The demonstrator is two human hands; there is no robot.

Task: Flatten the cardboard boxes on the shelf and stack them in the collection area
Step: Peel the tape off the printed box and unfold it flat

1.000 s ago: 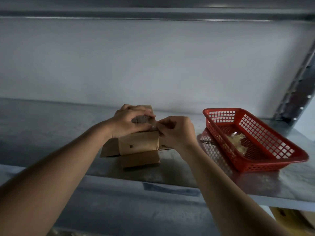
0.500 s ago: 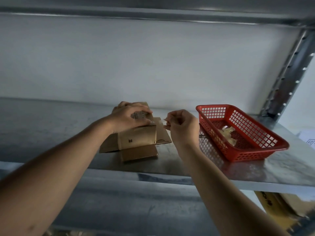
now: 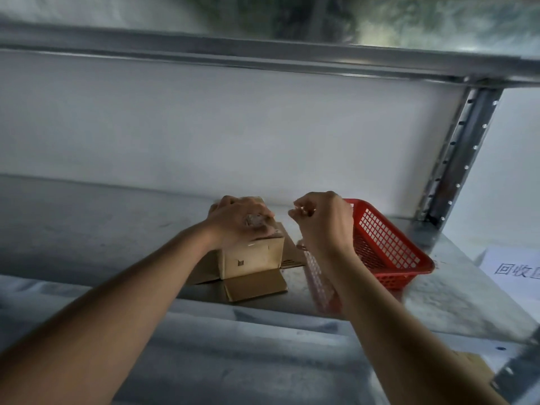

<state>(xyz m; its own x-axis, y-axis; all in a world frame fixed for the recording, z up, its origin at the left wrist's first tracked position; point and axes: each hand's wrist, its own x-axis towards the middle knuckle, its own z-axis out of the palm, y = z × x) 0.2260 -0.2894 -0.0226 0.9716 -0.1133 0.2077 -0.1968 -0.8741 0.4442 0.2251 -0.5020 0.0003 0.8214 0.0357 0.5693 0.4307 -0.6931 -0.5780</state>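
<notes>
Head view: left hand (image 3: pixel 238 222) grips the still-upright cardboard box (image 3: pixel 251 255) mid-frame, right hand (image 3: pixel 320 219) pinches something tiny I can't make out, so flattening's barely started.

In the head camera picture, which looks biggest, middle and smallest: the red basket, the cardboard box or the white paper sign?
1. Red basket, though a hand hides part of it.
2. Cardboard box, with its flaps spread on the shelf; not far behind the basket.
3. White paper sign, but the picture's edge cuts it off, so its full size is unknown.
</notes>
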